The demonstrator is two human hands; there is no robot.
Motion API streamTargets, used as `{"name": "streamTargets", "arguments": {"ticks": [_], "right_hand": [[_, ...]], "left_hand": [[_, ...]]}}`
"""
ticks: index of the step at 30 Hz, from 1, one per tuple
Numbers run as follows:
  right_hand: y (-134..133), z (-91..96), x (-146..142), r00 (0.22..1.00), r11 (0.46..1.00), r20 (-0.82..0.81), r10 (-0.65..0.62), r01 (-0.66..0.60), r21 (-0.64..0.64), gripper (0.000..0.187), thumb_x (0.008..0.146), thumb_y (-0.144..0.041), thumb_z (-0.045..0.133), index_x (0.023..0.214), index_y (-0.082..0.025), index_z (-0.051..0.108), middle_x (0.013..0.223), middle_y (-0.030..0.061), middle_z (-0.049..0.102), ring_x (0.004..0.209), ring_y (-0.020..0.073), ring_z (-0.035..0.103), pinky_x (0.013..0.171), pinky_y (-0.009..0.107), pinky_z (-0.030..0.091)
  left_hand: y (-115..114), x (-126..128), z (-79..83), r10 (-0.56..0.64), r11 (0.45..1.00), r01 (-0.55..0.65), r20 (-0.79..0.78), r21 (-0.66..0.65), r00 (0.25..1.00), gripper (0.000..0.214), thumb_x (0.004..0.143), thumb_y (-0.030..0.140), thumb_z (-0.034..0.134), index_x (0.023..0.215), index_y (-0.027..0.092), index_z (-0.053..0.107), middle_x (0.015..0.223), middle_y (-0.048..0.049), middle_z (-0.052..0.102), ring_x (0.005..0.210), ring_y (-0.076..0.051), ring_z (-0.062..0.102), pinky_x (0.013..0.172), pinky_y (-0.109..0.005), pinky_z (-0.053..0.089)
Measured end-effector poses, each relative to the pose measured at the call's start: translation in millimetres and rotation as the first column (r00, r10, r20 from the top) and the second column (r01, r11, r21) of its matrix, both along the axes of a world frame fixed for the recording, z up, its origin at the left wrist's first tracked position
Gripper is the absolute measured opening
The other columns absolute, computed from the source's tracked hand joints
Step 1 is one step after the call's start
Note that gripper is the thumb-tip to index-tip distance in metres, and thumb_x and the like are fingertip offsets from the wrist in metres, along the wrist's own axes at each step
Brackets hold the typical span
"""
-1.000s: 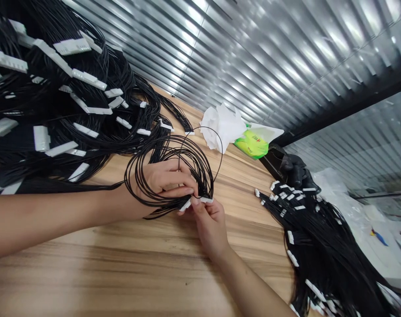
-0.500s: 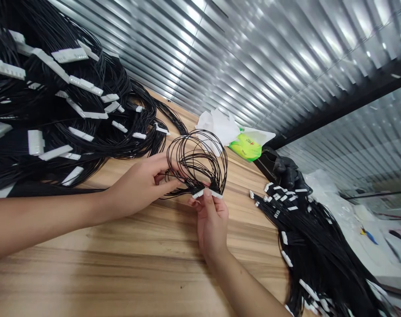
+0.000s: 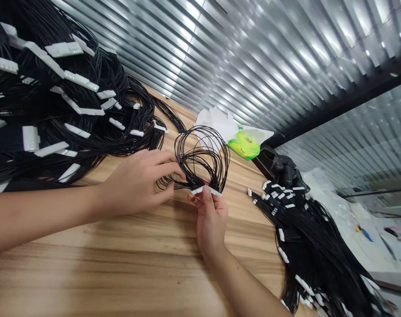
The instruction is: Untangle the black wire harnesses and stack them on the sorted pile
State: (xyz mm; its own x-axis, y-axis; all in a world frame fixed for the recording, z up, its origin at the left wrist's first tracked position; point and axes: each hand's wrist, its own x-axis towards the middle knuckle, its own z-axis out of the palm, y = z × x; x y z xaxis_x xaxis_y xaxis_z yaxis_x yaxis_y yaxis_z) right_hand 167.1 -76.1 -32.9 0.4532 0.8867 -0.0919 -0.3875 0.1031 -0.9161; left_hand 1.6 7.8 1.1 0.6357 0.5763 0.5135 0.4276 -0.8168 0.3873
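A wire harness of thin black wires (image 3: 203, 159) loops upward from a long white connector (image 3: 216, 192). My right hand (image 3: 212, 220) pinches this connector, thumb on its near face and fingers behind. My left hand (image 3: 147, 178) is at the left side of the loops, thumb and fingers apart, with its fingertips close by the wires. Whether the fingertips touch any wire, I cannot tell. Part of the harness's wires run left behind the left hand and are hidden there.
A large heap of black wire harnesses (image 3: 98, 127) with white connectors lies at the left. Another bundle (image 3: 314, 246) lies at the right. White tissue (image 3: 217, 123) and a green tissue pack (image 3: 244, 145) stand behind, before a corrugated metal wall (image 3: 240, 57). The wooden table (image 3: 137, 264) lies beneath.
My left hand's fingers have come out of the wire loops and opened, drawing slightly left. The loops have spread a little to the right. My right hand still grips the connector.
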Motion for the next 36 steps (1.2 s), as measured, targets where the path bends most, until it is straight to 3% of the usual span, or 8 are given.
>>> {"name": "streamTargets", "arguments": {"ticks": [5, 8, 11, 15, 20, 24, 33, 36], "right_hand": [[-0.3, 0.7, 1.4, 0.999, 1.0, 0.031, -0.028, 0.027, 0.011, 0.017, 0.079, -0.033, 0.071, 0.088, -0.018, 0.069, 0.073, -0.0014, 0.071, 0.065, 0.0128, 0.063, 0.067, 0.029, 0.053], [0.2, 1.2, 1.7, 0.999, 1.0, 0.038, -0.018, 0.017, 0.013, 0.016, 0.08, -0.033, 0.07, 0.087, -0.018, 0.069, 0.071, -0.0015, 0.07, 0.064, 0.0125, 0.063, 0.066, 0.028, 0.052], [0.5, 1.5, 1.4, 0.999, 1.0, 0.037, -0.018, 0.018, 0.01, 0.018, 0.079, -0.033, 0.071, 0.087, -0.018, 0.069, 0.07, -0.0015, 0.07, 0.063, 0.0128, 0.062, 0.065, 0.029, 0.052], [0.3, 1.3, 0.7, 1.0, 1.0, 0.024, -0.017, 0.018, -0.014, 0.021, 0.077, -0.036, 0.073, 0.087, -0.018, 0.071, 0.069, -0.0015, 0.07, 0.06, 0.0118, 0.061, 0.064, 0.028, 0.052], [0.5, 1.0, 1.9, 1.0, 1.0, -0.007, -0.006, 0.006, -0.009, 0.017, 0.078, -0.034, 0.073, 0.084, -0.019, 0.07, 0.07, -0.002, 0.07, 0.061, 0.0112, 0.061, 0.062, 0.026, 0.051], [1.5, 1.5, 2.1, 1.0, 1.0, -0.02, -0.018, 0.018, -0.001, 0.016, 0.077, -0.033, 0.073, 0.078, -0.018, 0.069, 0.068, -0.0024, 0.069, 0.057, 0.0106, 0.059, 0.059, 0.025, 0.049], [1.2, 1.7, 0.8, 1.0, 1.0, -0.016, -0.006, 0.007, 0.012, 0.014, 0.08, -0.031, 0.07, 0.087, -0.019, 0.07, 0.074, -0.0013, 0.071, 0.062, 0.0112, 0.061, 0.062, 0.026, 0.05], [1.1, 1.5, 1.1, 1.0, 1.0, -0.018, 0.008, -0.008, 0.021, 0.014, 0.081, -0.03, 0.069, 0.091, -0.02, 0.071, 0.076, -0.0011, 0.072, 0.063, 0.0111, 0.062, 0.062, 0.025, 0.051]], "left_hand": [[2.2, -1.4, -2.1, 0.048, 0.963, -0.004, -0.158, 0.269, 0.986, 0.022, 0.084, 0.011, 0.05, 0.093, 0.022, 0.065, 0.092, -0.0037, 0.065, 0.082, -0.021, 0.057, 0.064, -0.033, 0.034], [3.8, -3.2, -2.2, 0.052, 0.945, 0.009, -0.178, 0.326, 0.983, 0.019, 0.087, 0.014, 0.05, 0.096, 0.022, 0.065, 0.093, -0.0046, 0.066, 0.081, -0.022, 0.057, 0.062, -0.032, 0.032], [4.7, -4.3, -1.8, 0.008, 0.962, 0.023, -0.114, 0.273, 0.993, 0.02, 0.091, 0.015, 0.048, 0.098, 0.023, 0.065, 0.094, -0.0028, 0.066, 0.08, -0.019, 0.058, 0.063, -0.032, 0.032], [4.6, -3.3, -2.1, -0.059, 0.997, 0.057, 0.042, 0.054, 0.997, 0.02, 0.096, 0.02, 0.046, 0.097, 0.023, 0.066, 0.093, -0.0006, 0.067, 0.083, -0.015, 0.061, 0.068, -0.029, 0.037], [2.8, -1.4, -5.3, -0.168, 0.968, 0.2, 0.201, -0.151, 0.965, 0.018, 0.094, 0.021, 0.052, 0.1, 0.023, 0.068, 0.094, -0.0011, 0.07, 0.087, -0.013, 0.063, 0.074, -0.024, 0.044], [0.2, -1.1, -8.8, -0.265, 0.946, 0.295, 0.21, -0.131, 0.941, 0.021, 0.094, 0.017, 0.052, 0.102, 0.026, 0.069, 0.094, -0.0005, 0.072, 0.087, -0.013, 0.065, 0.075, -0.023, 0.047], [-0.8, -1.0, -8.1, -0.301, 0.938, 0.332, 0.238, -0.101, 0.923, 0.02, 0.092, 0.014, 0.054, 0.102, 0.025, 0.068, 0.093, -0.0005, 0.072, 0.086, -0.012, 0.065, 0.074, -0.022, 0.048], [-1.1, -1.3, -9.8, -0.254, 0.952, 0.281, 0.203, -0.117, 0.946, 0.022, 0.092, 0.016, 0.053, 0.107, 0.025, 0.066, 0.094, -0.0014, 0.071, 0.085, -0.013, 0.064, 0.072, -0.024, 0.047]]}}
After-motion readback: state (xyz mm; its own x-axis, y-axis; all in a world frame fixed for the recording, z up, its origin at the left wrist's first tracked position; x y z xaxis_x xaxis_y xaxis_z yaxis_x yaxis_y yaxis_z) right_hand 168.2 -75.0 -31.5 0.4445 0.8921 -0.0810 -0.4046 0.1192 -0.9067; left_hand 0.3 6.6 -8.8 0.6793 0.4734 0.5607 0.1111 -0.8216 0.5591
